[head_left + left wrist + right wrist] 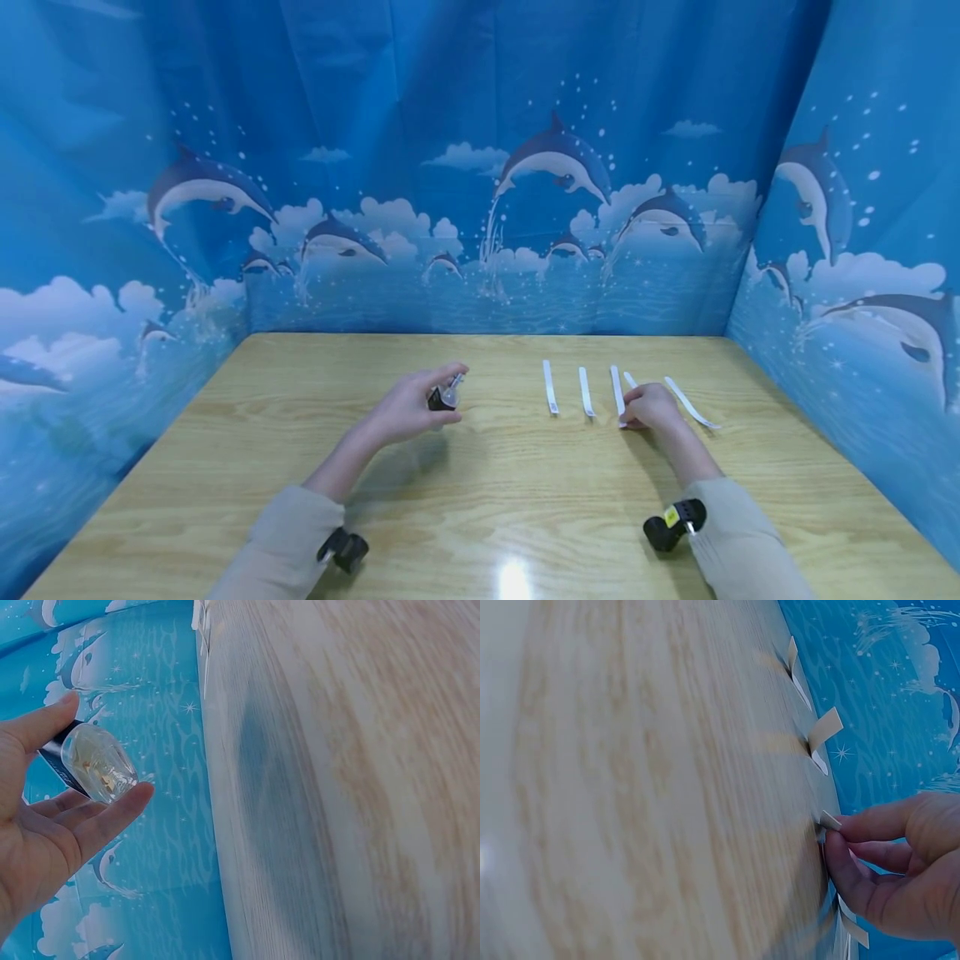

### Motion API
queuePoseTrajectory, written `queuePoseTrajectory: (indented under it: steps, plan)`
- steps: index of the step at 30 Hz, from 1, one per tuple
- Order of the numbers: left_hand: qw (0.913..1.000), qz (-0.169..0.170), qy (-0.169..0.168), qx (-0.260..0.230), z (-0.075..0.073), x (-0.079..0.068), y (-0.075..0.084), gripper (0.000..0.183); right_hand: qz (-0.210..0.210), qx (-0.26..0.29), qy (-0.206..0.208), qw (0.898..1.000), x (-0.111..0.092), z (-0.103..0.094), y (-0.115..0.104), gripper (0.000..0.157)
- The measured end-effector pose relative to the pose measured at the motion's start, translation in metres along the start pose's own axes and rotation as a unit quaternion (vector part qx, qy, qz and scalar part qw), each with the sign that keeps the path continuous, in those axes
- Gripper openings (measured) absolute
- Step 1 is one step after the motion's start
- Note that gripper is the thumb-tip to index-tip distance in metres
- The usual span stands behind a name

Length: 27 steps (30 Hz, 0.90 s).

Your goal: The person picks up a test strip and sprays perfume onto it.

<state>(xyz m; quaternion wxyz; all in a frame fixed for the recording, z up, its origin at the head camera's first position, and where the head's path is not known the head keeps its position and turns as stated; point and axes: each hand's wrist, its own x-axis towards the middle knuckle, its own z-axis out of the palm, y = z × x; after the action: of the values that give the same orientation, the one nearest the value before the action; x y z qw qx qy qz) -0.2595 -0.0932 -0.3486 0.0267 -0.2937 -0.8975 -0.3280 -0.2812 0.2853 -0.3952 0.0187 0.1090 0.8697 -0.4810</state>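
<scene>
Dolphin backdrop (450, 287) beyond table (510, 483). Left hand (408, 408) grips glass bottle (101, 763); fingertip hold might slip. Right hand (652, 407) pinches white strip (616, 385) at near end; sideways tug could drag neighbouring strip (630, 380) just beyond hand.

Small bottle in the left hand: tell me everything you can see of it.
The small bottle looks like clear, rounded glass with yellowish glints and a black end bearing pale, illegible marks. Tilted in the head view, it is held above the table, gripped end to end by the left hand.
</scene>
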Motion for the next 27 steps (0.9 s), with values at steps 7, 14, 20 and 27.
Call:
queuePoseTrajectory:
  steps: [7,14,20,27]
  plan:
    - [1.0,-0.002,-0.002,-0.004,0.0001,-0.0003,-0.0002,0.066,0.009,0.027,-0.007,1.0,-0.0029,-0.0004,-0.0025,0.035]
    - [1.0,-0.008,-0.001,-0.004,-0.0003,0.0001,0.0005,0.066,0.001,0.027,-0.022,0.999,-0.0046,-0.0041,-0.0029,0.041]
    - [0.9999,-0.009,0.0,-0.005,-0.0004,0.0004,-0.0001,0.066,-0.005,0.043,-0.033,0.999,-0.0074,-0.0073,-0.0041,0.044]
    - [1.0,-0.007,-0.002,-0.004,-0.0009,0.0005,0.0,0.066,-0.01,0.065,-0.041,0.997,-0.0094,-0.0086,-0.0085,0.043]
